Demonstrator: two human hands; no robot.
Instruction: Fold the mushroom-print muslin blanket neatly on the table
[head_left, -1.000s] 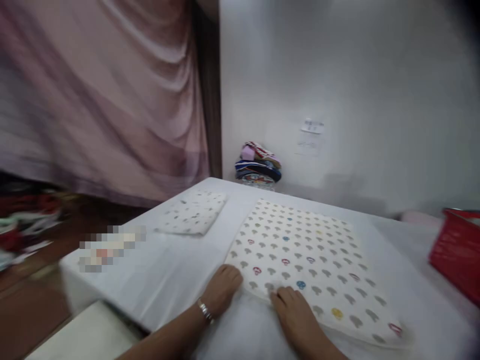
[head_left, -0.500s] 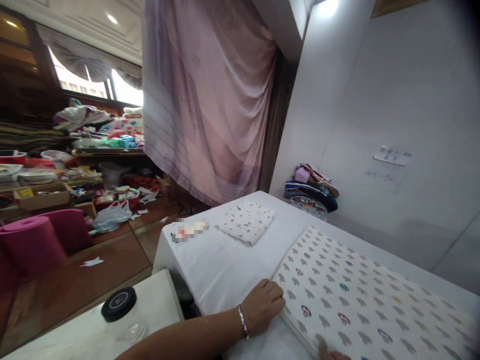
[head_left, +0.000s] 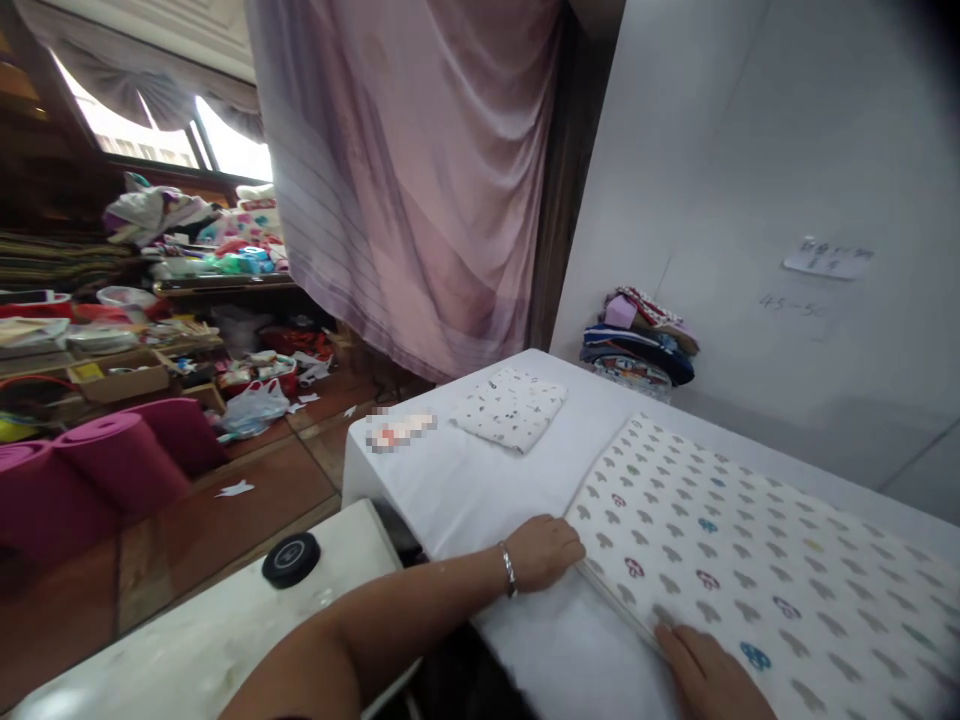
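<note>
A pale folded cloth (head_left: 750, 540) with grey, red and blue motifs lies flat on the white-covered table (head_left: 480, 505). At its near left corner, my left hand (head_left: 541, 553) has its fingers curled over the edge, closed on the cloth; a silver bracelet is on that wrist. Farther along the near edge, my right hand (head_left: 709, 668) rests on the cloth with its visible fingers stretched out. Its thumb is hidden. Beyond my left hand lies a smaller folded cloth (head_left: 510, 408) with tiny dark prints. A pixelated item (head_left: 401, 430) is near the table's left corner.
A white surface (head_left: 187, 620) at lower left holds a clear container with a black lid (head_left: 291, 559). Folded fabrics (head_left: 637, 340) are stacked by the wall. Pink rolls (head_left: 120, 460), boxes and a plastic bag (head_left: 255, 408) crowd the floor. A curtain (head_left: 420, 180) hangs behind.
The camera view has shifted, so more of my right hand shows along the cloth's near edge. My left hand stays at the corner of the cloth, which lies as before.
</note>
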